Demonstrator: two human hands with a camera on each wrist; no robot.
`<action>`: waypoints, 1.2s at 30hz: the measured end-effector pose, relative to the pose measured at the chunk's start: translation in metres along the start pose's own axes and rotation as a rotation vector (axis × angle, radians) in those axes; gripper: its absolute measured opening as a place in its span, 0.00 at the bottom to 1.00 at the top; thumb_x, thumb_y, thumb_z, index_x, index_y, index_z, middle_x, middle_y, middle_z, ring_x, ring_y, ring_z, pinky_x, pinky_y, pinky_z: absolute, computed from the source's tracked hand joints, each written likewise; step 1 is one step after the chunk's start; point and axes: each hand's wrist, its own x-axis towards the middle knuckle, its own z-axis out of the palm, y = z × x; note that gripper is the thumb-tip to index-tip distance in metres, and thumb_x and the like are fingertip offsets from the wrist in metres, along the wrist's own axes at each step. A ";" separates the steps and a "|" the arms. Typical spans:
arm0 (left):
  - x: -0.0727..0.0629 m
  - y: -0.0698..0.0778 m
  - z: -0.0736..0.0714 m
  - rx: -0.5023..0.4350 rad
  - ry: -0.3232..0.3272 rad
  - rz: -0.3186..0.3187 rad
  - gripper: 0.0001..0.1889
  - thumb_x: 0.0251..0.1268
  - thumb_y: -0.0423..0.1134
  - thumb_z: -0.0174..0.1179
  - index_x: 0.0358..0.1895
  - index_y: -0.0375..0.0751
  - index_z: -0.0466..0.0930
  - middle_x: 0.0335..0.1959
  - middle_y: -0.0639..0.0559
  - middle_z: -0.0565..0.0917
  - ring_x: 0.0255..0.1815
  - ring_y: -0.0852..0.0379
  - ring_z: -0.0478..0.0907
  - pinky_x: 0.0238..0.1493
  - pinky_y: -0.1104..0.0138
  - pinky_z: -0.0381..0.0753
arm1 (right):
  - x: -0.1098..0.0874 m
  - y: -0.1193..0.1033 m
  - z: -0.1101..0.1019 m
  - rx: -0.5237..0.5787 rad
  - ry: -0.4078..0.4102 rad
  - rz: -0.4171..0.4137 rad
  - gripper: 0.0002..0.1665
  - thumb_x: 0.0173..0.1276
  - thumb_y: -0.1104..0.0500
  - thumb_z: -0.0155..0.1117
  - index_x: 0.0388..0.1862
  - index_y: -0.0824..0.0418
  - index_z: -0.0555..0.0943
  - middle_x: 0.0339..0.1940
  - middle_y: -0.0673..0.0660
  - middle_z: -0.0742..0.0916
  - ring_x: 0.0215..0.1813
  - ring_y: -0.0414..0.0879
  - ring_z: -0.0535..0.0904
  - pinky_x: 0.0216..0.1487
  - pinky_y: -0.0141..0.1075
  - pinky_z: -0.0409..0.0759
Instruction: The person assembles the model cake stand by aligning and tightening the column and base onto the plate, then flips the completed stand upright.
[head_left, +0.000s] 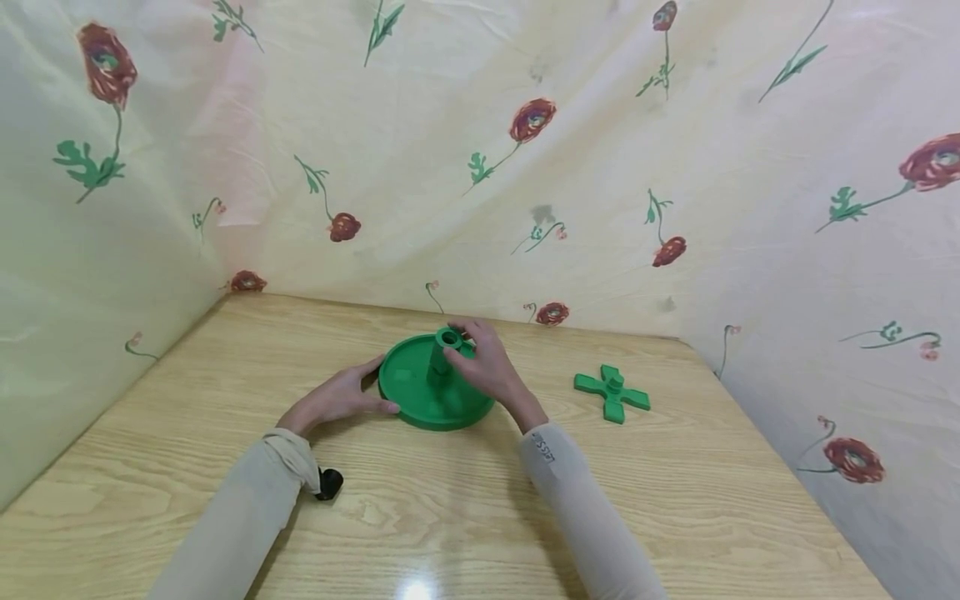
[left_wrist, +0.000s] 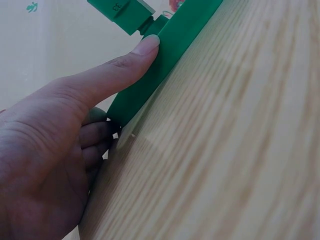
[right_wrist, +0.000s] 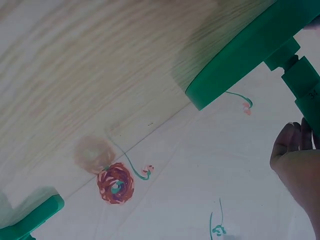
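Observation:
A round green dish-like base [head_left: 411,395] with a raised rim lies on the table. My left hand [head_left: 343,395] grips its left edge, thumb at the near side and the other fingers round the far side. From the base's middle rises a green hollow post [head_left: 440,360], open at the top. My right hand [head_left: 487,365] holds this post near its upper end between thumb and fingers. In the right wrist view, a narrow neck shows between the post [right_wrist: 309,92] and a short block on the base [right_wrist: 240,57]. Small dark digits mark the post's side.
A green cross-shaped piece [head_left: 612,393] with a short central stub lies to the right of the base. A small black object [head_left: 329,484] shows at the left sleeve's cuff. Flowered cloth [head_left: 420,150] hangs behind and at both sides of the wooden table [head_left: 420,533].

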 end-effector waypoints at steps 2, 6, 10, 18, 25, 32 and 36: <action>-0.001 0.000 0.000 0.000 -0.002 0.000 0.57 0.63 0.55 0.74 0.84 0.34 0.45 0.81 0.31 0.55 0.81 0.34 0.51 0.75 0.41 0.57 | 0.000 0.001 0.001 0.005 0.012 -0.006 0.24 0.75 0.62 0.67 0.65 0.70 0.79 0.58 0.65 0.81 0.60 0.58 0.75 0.60 0.52 0.78; -0.002 0.000 0.000 0.000 -0.004 -0.007 0.58 0.63 0.55 0.74 0.84 0.34 0.45 0.81 0.31 0.56 0.81 0.34 0.51 0.75 0.40 0.57 | 0.001 0.001 0.004 -0.011 0.037 0.000 0.25 0.73 0.58 0.71 0.63 0.71 0.79 0.56 0.66 0.82 0.58 0.58 0.77 0.59 0.52 0.79; 0.000 -0.001 0.000 0.005 -0.004 -0.005 0.58 0.63 0.55 0.74 0.84 0.34 0.45 0.81 0.31 0.55 0.81 0.34 0.51 0.75 0.40 0.58 | 0.000 0.001 0.004 -0.025 0.041 0.013 0.27 0.73 0.57 0.71 0.64 0.71 0.79 0.58 0.66 0.81 0.58 0.59 0.77 0.60 0.54 0.79; 0.000 -0.001 0.000 -0.012 -0.004 -0.010 0.57 0.63 0.55 0.74 0.84 0.34 0.45 0.81 0.32 0.54 0.81 0.34 0.50 0.75 0.40 0.57 | 0.001 -0.001 0.003 -0.055 0.019 0.010 0.24 0.75 0.60 0.68 0.65 0.70 0.78 0.60 0.66 0.81 0.62 0.59 0.75 0.63 0.53 0.76; 0.000 -0.001 0.000 -0.003 -0.001 -0.008 0.58 0.62 0.56 0.74 0.84 0.36 0.45 0.81 0.31 0.55 0.81 0.34 0.51 0.75 0.40 0.58 | 0.004 -0.003 0.005 -0.089 0.038 0.074 0.29 0.75 0.52 0.69 0.65 0.71 0.78 0.58 0.66 0.81 0.61 0.60 0.76 0.61 0.53 0.77; 0.000 0.000 -0.001 -0.018 -0.003 -0.008 0.58 0.62 0.56 0.75 0.84 0.36 0.46 0.81 0.32 0.55 0.81 0.35 0.50 0.75 0.41 0.57 | 0.002 -0.003 0.003 -0.066 0.030 0.030 0.25 0.75 0.59 0.67 0.66 0.71 0.78 0.59 0.66 0.81 0.61 0.59 0.75 0.62 0.53 0.76; 0.000 0.000 -0.001 -0.018 -0.004 -0.009 0.58 0.62 0.55 0.74 0.84 0.36 0.45 0.81 0.33 0.54 0.81 0.35 0.50 0.75 0.41 0.56 | 0.002 -0.003 0.003 -0.058 0.025 0.015 0.23 0.76 0.59 0.66 0.64 0.71 0.78 0.57 0.66 0.82 0.59 0.59 0.77 0.59 0.52 0.78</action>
